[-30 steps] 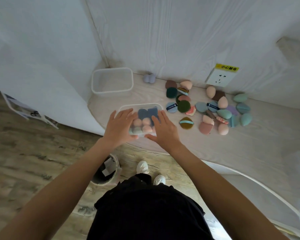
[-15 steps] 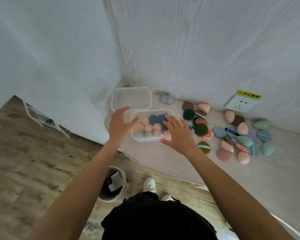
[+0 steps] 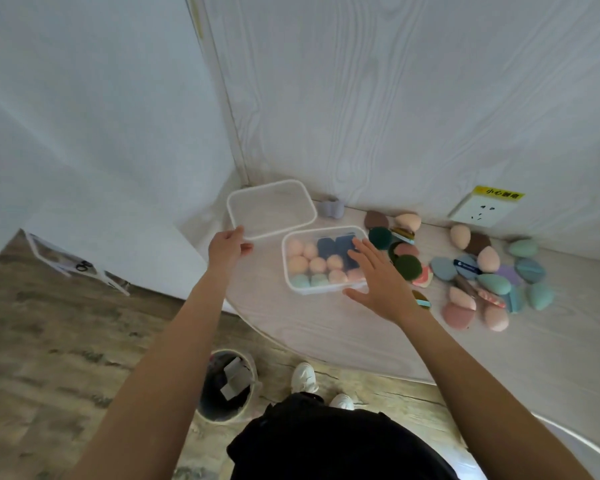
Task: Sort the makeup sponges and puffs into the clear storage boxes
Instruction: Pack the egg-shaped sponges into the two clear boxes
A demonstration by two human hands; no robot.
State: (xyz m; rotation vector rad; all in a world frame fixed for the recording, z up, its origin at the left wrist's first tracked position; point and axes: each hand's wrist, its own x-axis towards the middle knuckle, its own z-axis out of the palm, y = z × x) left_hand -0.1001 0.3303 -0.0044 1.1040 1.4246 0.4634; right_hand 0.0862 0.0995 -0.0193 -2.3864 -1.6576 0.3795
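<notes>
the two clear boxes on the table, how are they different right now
The far box by the corner looks empty; the near box holds peach, teal and dark blue sponges. The left hand pinches the far box's front rim, while the right hand lies open over the near box's right side. Both are clear, rounded rectangles with no lid on, side by side on the table.

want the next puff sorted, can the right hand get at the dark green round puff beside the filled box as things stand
Probably yes. The right hand is open and holds nothing, hovering at the filled box's right edge, and the dark green round puff lies just right of its fingers on the tabletop, uncovered on top, with nothing between them.
</notes>
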